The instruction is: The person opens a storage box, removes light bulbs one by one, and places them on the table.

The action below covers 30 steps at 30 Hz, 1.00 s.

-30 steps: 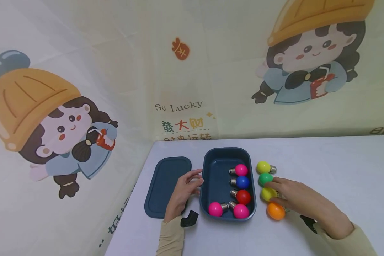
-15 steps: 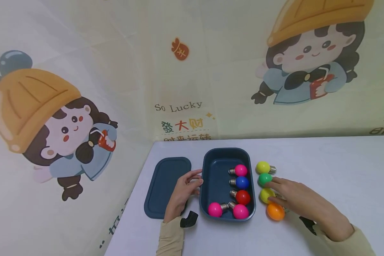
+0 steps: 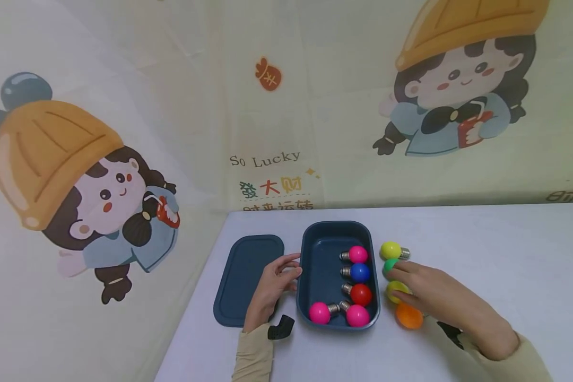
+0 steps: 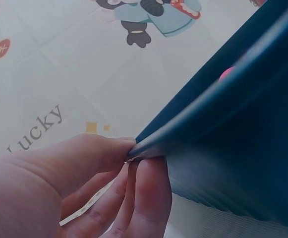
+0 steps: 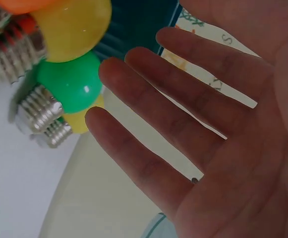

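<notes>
My left hand pinches the left rim of the dark blue box between thumb and fingers, as the left wrist view shows closely. Pink, blue and red light bulbs lie in the box. My right hand spreads over a column of bulbs right of the box, palm down with fingers extended. Under its fingertips are a green bulb, partly covered in the head view, and a yellow bulb. An orange bulb lies nearest me; another yellow bulb lies farthest.
A flat dark blue lid lies left of the box, partly behind my left hand and wrist. Everything rests on a white table. Printed cloth with cartoon figures hangs behind and to the left.
My right hand has shifted slightly left over the bulbs, so its fingers cover more of the green one. The lower yellow bulb has moved slightly. My left hand stays at the box rim.
</notes>
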Tool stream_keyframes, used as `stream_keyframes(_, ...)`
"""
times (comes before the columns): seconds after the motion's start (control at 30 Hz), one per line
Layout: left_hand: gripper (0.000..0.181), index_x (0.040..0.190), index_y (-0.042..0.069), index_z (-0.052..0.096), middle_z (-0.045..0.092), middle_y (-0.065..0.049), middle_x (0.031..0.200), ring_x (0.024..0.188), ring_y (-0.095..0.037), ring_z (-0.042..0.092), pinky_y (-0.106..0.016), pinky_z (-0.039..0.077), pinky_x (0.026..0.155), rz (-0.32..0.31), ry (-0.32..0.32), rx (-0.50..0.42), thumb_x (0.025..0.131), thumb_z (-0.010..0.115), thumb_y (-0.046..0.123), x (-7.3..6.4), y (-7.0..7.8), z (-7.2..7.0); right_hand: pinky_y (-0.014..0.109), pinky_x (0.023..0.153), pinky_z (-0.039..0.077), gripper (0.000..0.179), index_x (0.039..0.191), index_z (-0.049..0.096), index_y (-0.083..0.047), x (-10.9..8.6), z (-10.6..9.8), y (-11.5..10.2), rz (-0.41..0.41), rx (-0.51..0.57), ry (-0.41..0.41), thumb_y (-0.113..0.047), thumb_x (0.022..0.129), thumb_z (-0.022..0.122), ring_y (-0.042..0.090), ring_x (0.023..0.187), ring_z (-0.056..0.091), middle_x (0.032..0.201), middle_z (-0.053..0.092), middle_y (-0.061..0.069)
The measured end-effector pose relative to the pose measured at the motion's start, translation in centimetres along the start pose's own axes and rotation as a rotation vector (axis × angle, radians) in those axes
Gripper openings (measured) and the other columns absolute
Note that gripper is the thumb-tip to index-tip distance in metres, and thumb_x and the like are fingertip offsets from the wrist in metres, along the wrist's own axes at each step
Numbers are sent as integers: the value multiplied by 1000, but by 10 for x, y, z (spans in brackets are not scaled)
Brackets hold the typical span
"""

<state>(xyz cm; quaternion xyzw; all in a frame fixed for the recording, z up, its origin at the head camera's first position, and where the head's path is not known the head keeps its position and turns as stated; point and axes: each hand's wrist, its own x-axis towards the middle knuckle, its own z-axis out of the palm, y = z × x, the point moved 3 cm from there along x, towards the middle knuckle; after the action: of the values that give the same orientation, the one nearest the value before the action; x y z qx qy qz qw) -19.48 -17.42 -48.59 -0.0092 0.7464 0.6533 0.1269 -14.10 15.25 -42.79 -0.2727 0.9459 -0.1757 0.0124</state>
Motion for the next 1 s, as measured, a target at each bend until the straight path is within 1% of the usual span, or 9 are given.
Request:
stream_keyframes(0.1, 43, 134, 12, 62, 63, -10, 113, 87, -16, 62, -27, 56, 67, 0, 4, -1, 92, 72, 21, 0, 0, -1, 37, 79, 59, 31, 111, 71, -11, 4, -4, -5, -30, -19, 21, -23, 84, 80, 18, 94, 65, 107, 66, 1)
stream_keyframes(0.27, 44, 134, 12, 61, 63, -10, 113, 88, -16, 63, -27, 56, 67, 4, -1, 2, 92, 72, 21, 1, 0, -1, 37, 78, 59, 32, 113, 70, -11, 9, -9, -14, -49, -17, 22, -22, 84, 80, 18, 94, 65, 106, 66, 2)
stream_keyframes(0.47, 43, 133, 13, 62, 63, -9, 113, 89, -17, 63, -27, 56, 67, 0, 7, 6, 92, 72, 22, 2, 1, -1, 30, 72, 58, 33, 112, 70, -9, 18, -13, -26, -130, -19, 56, -24, 83, 80, 12, 86, 62, 100, 63, 0)
stream_keyframes(0.7, 45, 134, 13, 62, 63, -10, 114, 88, -16, 63, -27, 56, 67, -10, 8, -1, 92, 73, 23, 2, 2, 1, 28, 70, 57, 35, 110, 70, -8, 25, -14, -38, -205, -40, 90, -23, 82, 82, 13, 87, 60, 100, 63, 0)
stream_keyframes(0.8, 45, 134, 13, 62, 63, -10, 113, 88, -16, 63, -27, 56, 67, -11, 6, -5, 92, 73, 23, 3, 2, 2, 27, 71, 57, 35, 111, 69, -8, 29, -12, -43, -227, -43, 80, -22, 82, 82, 14, 89, 60, 102, 63, 1)
stream_keyframes(0.93, 44, 133, 14, 62, 64, -9, 113, 87, -16, 63, -27, 56, 66, -9, 0, -10, 91, 73, 22, 4, 3, 3, 27, 71, 57, 37, 113, 69, -7, 34, -8, -47, -225, -23, 39, -22, 82, 82, 14, 88, 61, 101, 63, 2)
stream_keyframes(1.0, 44, 133, 14, 62, 64, -9, 113, 86, -15, 63, -27, 56, 67, -10, -1, -12, 91, 73, 22, 4, 3, 4, 25, 70, 57, 36, 113, 69, -8, 36, -6, -49, -226, -13, 33, -23, 82, 81, 12, 87, 61, 100, 63, 1)
